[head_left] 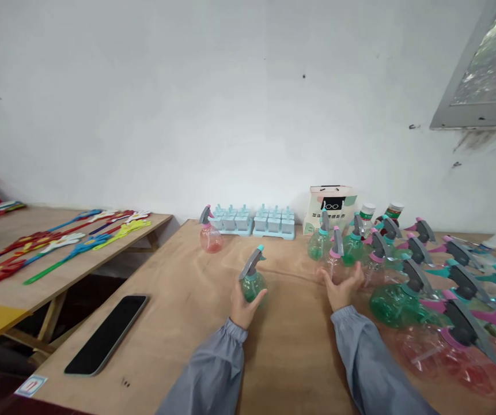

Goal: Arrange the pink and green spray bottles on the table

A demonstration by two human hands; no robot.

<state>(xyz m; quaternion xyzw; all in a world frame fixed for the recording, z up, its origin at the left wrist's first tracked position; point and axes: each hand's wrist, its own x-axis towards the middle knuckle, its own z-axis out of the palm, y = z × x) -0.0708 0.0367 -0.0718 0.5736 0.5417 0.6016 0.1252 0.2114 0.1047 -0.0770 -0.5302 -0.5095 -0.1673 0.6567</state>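
In the middle of the table, my left hand (242, 306) is wrapped round a round green spray bottle (253, 286) with a grey trigger head and a turquoise nozzle. To the right, my right hand (341, 291) has its thumb and fingers about a pink spray bottle (334, 266), whose grey and pink head points up. Part of that bottle is hidden by the hand. Another pink spray bottle (210, 238) stands alone at the back left. Many green and pink ones crowd the right side, among them a green bottle (388, 304) near my right forearm.
Two light blue ice-pop moulds (273, 225) stand against the wall beside a printed paper bag (329, 212). A black phone (107, 334) lies at the left edge. Across a gap, another table (72, 279) holds colourful flower and hand shapes on sticks.
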